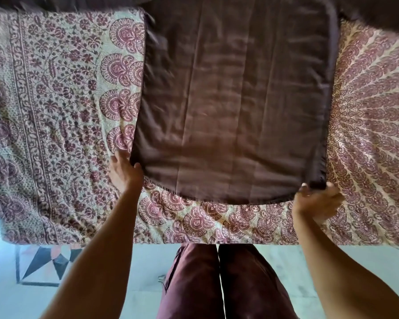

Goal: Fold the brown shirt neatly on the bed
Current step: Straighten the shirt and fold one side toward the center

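Note:
The brown shirt (235, 100) is spread flat down the middle of the bed (55, 111), its hem nearest me and its upper part running out of view at the top. My left hand (123, 171) pinches the hem's left corner between thumb and fingers. My right hand (318, 201) grips the hem's right corner, fingers curled over the cloth edge. The hem sags in a curve between the two hands. A sleeve stretches off at the top right.
The bed carries a cream bedspread printed with maroon flowers and paisley. Its near edge (194, 242) runs just in front of my legs (219, 282) in dark maroon trousers. A pale floor with a patterned tile (46, 263) lies below left.

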`<move>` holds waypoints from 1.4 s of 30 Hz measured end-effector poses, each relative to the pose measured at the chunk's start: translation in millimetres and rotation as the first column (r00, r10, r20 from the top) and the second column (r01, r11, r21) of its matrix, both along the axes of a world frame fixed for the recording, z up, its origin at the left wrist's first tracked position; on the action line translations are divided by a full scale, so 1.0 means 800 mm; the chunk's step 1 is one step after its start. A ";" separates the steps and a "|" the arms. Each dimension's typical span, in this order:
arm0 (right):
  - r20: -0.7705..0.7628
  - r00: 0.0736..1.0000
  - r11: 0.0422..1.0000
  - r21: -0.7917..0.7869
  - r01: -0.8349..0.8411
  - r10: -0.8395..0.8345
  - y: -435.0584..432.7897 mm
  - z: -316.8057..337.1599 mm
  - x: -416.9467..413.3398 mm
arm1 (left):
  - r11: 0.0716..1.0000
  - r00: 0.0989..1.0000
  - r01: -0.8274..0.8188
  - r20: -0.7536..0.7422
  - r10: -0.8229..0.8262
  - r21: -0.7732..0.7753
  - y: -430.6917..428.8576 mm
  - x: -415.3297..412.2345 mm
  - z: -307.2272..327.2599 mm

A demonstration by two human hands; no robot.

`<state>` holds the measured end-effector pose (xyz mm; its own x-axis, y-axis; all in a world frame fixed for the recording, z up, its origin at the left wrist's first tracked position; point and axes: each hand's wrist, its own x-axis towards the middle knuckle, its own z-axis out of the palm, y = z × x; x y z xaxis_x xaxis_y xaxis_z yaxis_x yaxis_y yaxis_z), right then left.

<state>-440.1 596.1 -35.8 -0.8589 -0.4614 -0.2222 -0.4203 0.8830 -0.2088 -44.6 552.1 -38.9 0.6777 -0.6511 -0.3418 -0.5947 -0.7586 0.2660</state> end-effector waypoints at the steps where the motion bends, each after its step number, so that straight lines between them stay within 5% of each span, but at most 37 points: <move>1: -0.052 0.989 0.990 0.009 -0.138 0.138 0.000 -0.001 0.010 | 0.993 0.993 0.116 0.028 -0.116 -0.016 -0.003 -0.013 0.002; 4: -0.103 0.801 0.807 0.036 -0.590 0.590 -0.001 -0.010 0.040 | 0.826 0.826 0.563 -0.022 -0.563 0.005 -0.001 -0.053 -0.004; 7: -0.077 0.598 0.603 0.093 -0.793 0.798 0.015 -0.021 0.057 | 0.586 0.580 0.811 -0.138 -0.803 0.002 0.017 -0.084 -0.005; 13: 0.042 0.879 0.847 0.250 -0.470 0.475 0.076 -0.003 0.044 | 0.517 0.523 0.851 -0.221 -0.823 0.088 0.067 -0.050 -0.002; 20: 0.055 0.836 0.826 0.134 -0.548 0.546 0.033 -0.005 0.042 | 0.737 0.739 0.673 -0.002 -0.674 0.070 0.028 -0.053 0.001; 23: 0.131 0.870 0.843 0.215 -0.493 0.475 0.012 -0.022 0.020 | 0.847 0.865 0.500 -0.055 -0.499 0.179 0.027 -0.046 0.000; 30: 0.173 0.955 0.889 0.355 -0.288 0.240 0.001 -0.012 0.032 | 0.912 0.958 0.285 -0.073 -0.276 0.293 0.032 -0.040 0.009; 35: 0.147 0.878 0.888 -0.009 -0.460 0.456 -0.070 0.009 0.088 | 0.973 0.976 0.191 -0.128 -0.175 0.126 -0.020 -0.038 0.045; 38: 0.123 0.763 0.753 -0.320 -0.575 0.634 -0.149 0.026 0.149 | 0.981 0.971 0.195 -0.137 -0.194 -0.005 -0.060 -0.019 0.065; 42: 0.059 0.596 0.540 -0.502 -0.676 0.800 -0.253 0.047 0.231 | 0.982 0.978 0.175 -0.102 -0.182 -0.077 -0.118 0.018 0.075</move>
<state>-255.4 394.1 1.9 -0.1044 -0.9945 -0.0110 -0.7567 0.0865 -0.6480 -30.2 457.8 21.0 0.5095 -0.7823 -0.3583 -0.6839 -0.6209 0.3832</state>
